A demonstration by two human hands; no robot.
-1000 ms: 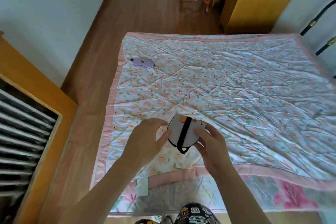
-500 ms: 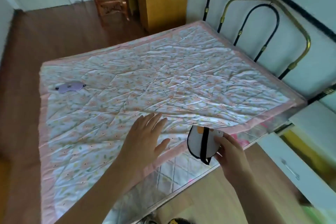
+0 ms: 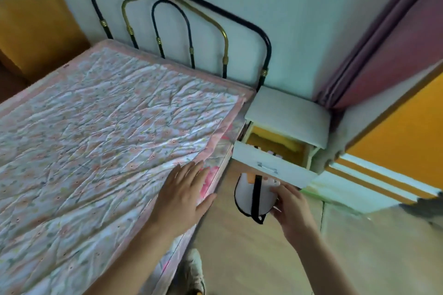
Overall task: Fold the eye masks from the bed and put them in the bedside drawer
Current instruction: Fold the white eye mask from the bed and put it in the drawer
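I observed the right hand gripping a folded eye mask, thumb on its near face and the remaining fingers behind it. The mask was white with a dark edge, an orange patch near its top and a black strap running down its middle, the strap end looping below the lower edge. The mask was held in the air above the wooden floor, just in front of and below the drawer front, not inside the drawer.

The left hand was spread wide, palm down and holding nothing, at the edge of the bed quilt; I could not tell whether it pressed on the fabric or hovered just above it.

The drawer of the white bedside cabinet stood pulled out, its yellow interior visible. Small items lay at the front of the drawer, too blurred for me to identify. The cabinet stood between the bed and a purple curtain, below the metal headboard. A shoe was visible on the floor beside the bed, at the lower edge of the view.
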